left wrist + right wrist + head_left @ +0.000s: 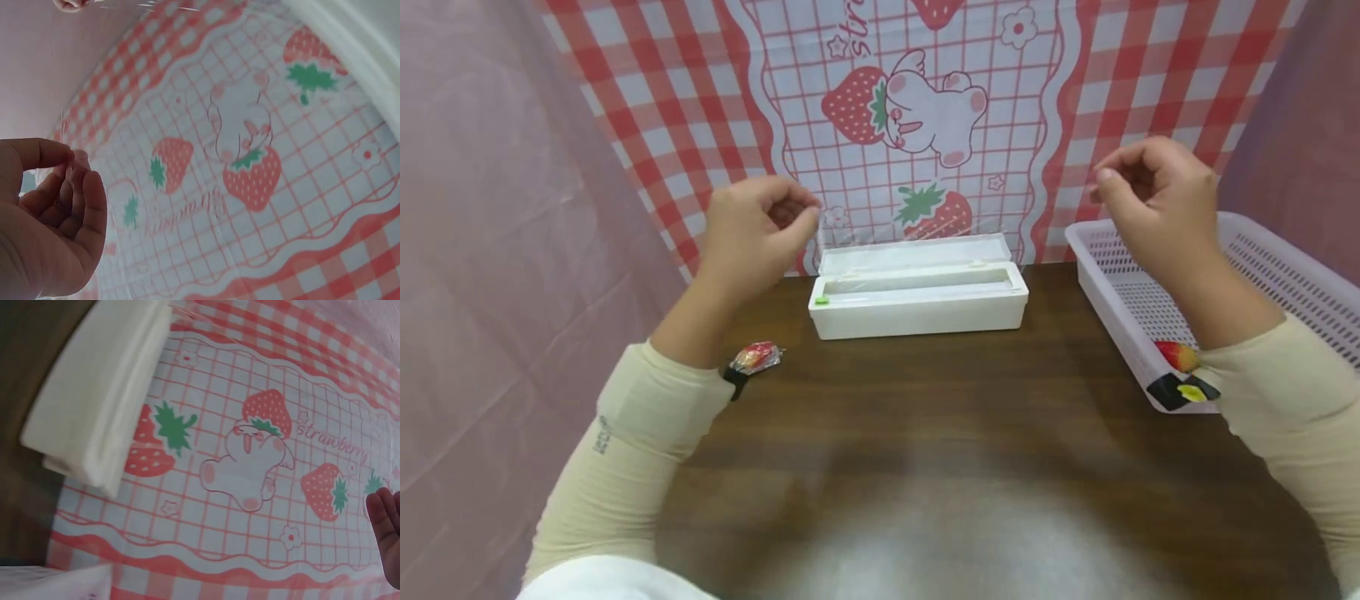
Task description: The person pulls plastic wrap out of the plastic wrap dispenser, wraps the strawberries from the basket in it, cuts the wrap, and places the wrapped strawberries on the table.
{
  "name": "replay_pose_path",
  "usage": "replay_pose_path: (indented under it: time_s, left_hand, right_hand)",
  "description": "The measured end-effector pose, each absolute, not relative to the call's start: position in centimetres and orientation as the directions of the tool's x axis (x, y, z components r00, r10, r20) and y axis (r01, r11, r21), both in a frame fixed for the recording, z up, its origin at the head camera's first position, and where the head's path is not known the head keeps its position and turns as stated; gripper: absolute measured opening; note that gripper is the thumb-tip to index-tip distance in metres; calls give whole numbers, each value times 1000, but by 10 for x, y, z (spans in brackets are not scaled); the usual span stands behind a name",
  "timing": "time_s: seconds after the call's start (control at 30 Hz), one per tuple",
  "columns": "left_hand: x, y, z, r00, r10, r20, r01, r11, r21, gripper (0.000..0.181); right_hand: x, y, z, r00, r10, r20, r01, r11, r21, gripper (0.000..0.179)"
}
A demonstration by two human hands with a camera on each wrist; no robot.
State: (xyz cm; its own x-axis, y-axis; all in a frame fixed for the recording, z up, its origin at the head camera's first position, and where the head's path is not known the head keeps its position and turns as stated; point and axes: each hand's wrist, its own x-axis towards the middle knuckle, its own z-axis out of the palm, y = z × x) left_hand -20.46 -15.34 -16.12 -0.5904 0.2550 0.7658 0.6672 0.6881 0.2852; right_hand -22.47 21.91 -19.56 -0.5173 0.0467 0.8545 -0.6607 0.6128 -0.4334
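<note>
On the table stands a long white cling film dispenser (917, 315), its lid (917, 252) tipped up at the back and a green slider (822, 300) at its left end. Clear cling film (1000, 242) rises from it, faint and wrinkled. My left hand (760, 225), above and left of the dispenser, pinches the film between thumb and fingertips; thin film edges show beside it in the left wrist view. Up on the right, above the basket, my right hand (1165, 204) pinches the film too, thumb against fingers. Most of the transparent sheet is hard to see.
A small red-and-yellow object (756, 357) in clear wrapping lies near my left forearm. At right is a pale perforated plastic basket (1105, 283), with another red-and-yellow object (1177, 356) partly behind my sleeve. A strawberry-print cloth (910, 108) hangs behind the wooden table (917, 400).
</note>
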Motion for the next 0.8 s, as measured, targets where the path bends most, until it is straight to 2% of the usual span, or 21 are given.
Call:
replay_pose_path:
  time_s: [0.2, 0.33, 0.43, 0.53, 0.6, 0.8]
  left_hand:
    - [-176, -162, -198, -575, 397, 715, 760, 583, 288, 7]
    - [-163, -168, -218, -553, 515, 656, 809, 521, 273, 2]
    - [-156, -172, -232, -536, 629, 563, 839, 472, 272, 7]
    - [-150, -175, -248, -526, 730, 436, 850, 426, 310, 9]
    - [-146, -176, -260, -535, 770, 347, 837, 426, 345, 7]
    - [-146, -179, -293, -576, 807, 129, 770, 483, 417, 8]
  right_hand:
    - [-198, 240, -229, -553, -121, 824, -737, 532, -417, 4]
    - [-184, 252, -246, -579, -344, 739, -772, 522, -363, 17]
    - [-176, 260, -255, -586, -531, 612, -796, 519, -311, 27]
    - [-170, 265, -264, -561, -681, 472, -828, 470, -306, 35]
    - [-168, 266, -271, -533, -752, 388, -841, 418, -344, 38]
    - [-166, 260, -299, -442, -860, 255, -832, 288, -474, 33]
